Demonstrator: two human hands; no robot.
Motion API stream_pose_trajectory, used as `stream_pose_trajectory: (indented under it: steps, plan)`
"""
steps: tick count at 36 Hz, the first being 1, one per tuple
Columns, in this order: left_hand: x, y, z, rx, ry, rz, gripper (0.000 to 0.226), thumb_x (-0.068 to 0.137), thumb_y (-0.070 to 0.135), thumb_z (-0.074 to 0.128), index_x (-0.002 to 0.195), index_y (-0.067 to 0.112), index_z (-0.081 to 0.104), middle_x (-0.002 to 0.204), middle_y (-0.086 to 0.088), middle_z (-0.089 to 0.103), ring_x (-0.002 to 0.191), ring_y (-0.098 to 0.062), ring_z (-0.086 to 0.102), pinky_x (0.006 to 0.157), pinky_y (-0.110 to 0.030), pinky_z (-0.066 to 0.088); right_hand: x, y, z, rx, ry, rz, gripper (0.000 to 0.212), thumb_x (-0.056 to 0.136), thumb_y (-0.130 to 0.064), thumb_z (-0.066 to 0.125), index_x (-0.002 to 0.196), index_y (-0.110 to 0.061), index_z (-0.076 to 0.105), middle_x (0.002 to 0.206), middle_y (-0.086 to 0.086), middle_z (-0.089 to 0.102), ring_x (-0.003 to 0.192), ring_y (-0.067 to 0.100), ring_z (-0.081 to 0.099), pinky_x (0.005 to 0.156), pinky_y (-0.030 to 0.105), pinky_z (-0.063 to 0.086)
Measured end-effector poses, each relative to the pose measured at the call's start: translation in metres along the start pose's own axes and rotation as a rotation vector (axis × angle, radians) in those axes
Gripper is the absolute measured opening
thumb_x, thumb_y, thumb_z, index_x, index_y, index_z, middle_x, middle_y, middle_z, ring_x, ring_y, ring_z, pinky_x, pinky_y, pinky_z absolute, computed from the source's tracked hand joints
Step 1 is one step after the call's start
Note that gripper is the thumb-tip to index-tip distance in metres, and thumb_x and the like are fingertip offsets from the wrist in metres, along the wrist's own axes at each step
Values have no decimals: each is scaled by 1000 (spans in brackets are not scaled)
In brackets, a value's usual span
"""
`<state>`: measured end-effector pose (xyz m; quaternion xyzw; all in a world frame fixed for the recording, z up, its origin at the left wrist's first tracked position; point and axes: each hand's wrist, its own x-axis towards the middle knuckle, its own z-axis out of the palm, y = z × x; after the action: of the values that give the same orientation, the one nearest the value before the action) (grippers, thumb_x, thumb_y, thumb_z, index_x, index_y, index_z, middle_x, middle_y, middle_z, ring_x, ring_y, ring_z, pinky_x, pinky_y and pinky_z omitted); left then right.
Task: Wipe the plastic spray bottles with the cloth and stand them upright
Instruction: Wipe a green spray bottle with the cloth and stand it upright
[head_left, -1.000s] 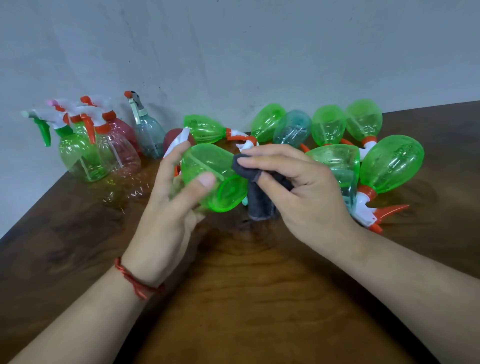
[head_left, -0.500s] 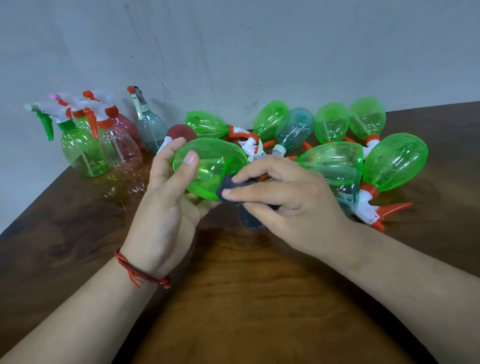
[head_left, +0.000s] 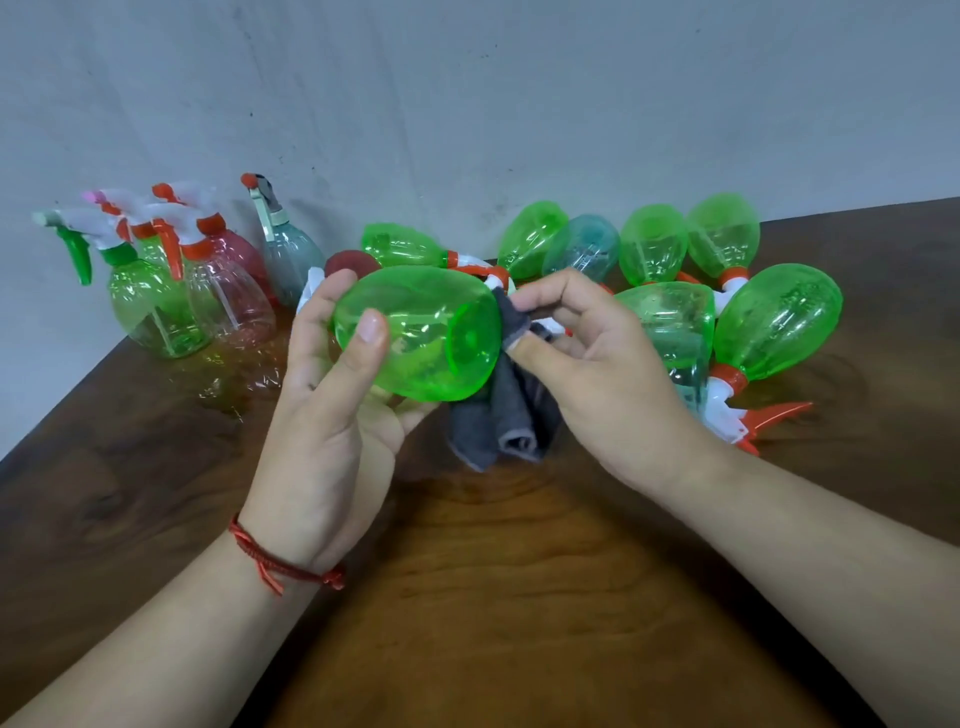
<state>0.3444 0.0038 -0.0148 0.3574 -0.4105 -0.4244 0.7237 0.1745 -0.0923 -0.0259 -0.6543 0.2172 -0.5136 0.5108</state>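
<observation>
My left hand (head_left: 332, 395) grips a green plastic spray bottle (head_left: 426, 332) lying sideways above the table, its base turned to the right. Its white nozzle pokes out behind my fingers. My right hand (head_left: 597, 364) pinches a dark grey cloth (head_left: 506, 415) against the base of that bottle; the cloth hangs down in folds. Several spray bottles (head_left: 171, 291) stand upright at the far left by the wall. Several more green bottles (head_left: 774, 322) lie on their sides behind and to the right of my hands.
A wooden table (head_left: 493, 597) runs up to a grey wall (head_left: 467, 104). The table's left edge slants down to the lower left. A dark red round object (head_left: 353, 262) shows behind my left fingers.
The held bottle has turned so its base faces right. My right hand with the cloth moved from under the bottle's side to its base.
</observation>
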Motion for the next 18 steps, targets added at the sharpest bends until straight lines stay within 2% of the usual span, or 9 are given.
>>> stream_pose_trajectory:
  steps: [3, 7, 10, 14, 16, 18]
  plan:
    - [2, 2, -1, -26, 20, 23, 46, 100, 32, 62, 143, 28, 44, 154, -8, 59, 139, -33, 61, 104, -57, 56, -3, 3, 3, 17, -17, 7, 30, 93, 8, 71, 99, -21, 65, 103, -1, 73, 92, 13, 72, 91, 34, 58]
    - [3, 0, -1, -22, 93, 51, 47, 96, 29, 68, 139, 30, 47, 146, -7, 65, 136, -32, 63, 107, -54, 56, -10, 6, 5, -31, -50, -40, 31, 89, 7, 76, 97, -23, 71, 101, 3, 75, 93, 19, 75, 82, 36, 58]
    - [2, 0, 1, 4, 162, 56, 60, 89, 30, 77, 142, 30, 48, 148, -9, 64, 134, -31, 65, 98, -45, 60, -13, 6, 8, -200, -102, -180, 28, 85, 5, 79, 102, -17, 77, 104, -11, 68, 101, 23, 71, 86, 40, 58]
    - [0, 1, 0, 74, 143, 84, 65, 90, 26, 79, 148, 28, 50, 150, -14, 60, 126, -25, 69, 88, -36, 60, -12, 3, 6, -212, -72, -278, 27, 86, 9, 77, 104, -12, 78, 109, -5, 70, 108, 24, 69, 95, 44, 58]
    - [0, 1, 1, 81, 111, 91, 59, 93, 20, 75, 146, 28, 51, 141, -8, 65, 122, -21, 70, 88, -36, 60, -9, 0, 5, -142, 17, -230, 30, 88, 8, 76, 102, -19, 77, 110, 1, 73, 106, 21, 72, 97, 47, 58]
    - [0, -1, 0, 91, 83, 98, 58, 93, 19, 74, 146, 27, 50, 137, -4, 67, 123, -21, 70, 91, -40, 60, -7, 1, 4, -91, 57, -144, 33, 89, 7, 75, 99, -24, 76, 110, 6, 75, 99, 18, 75, 90, 43, 61]
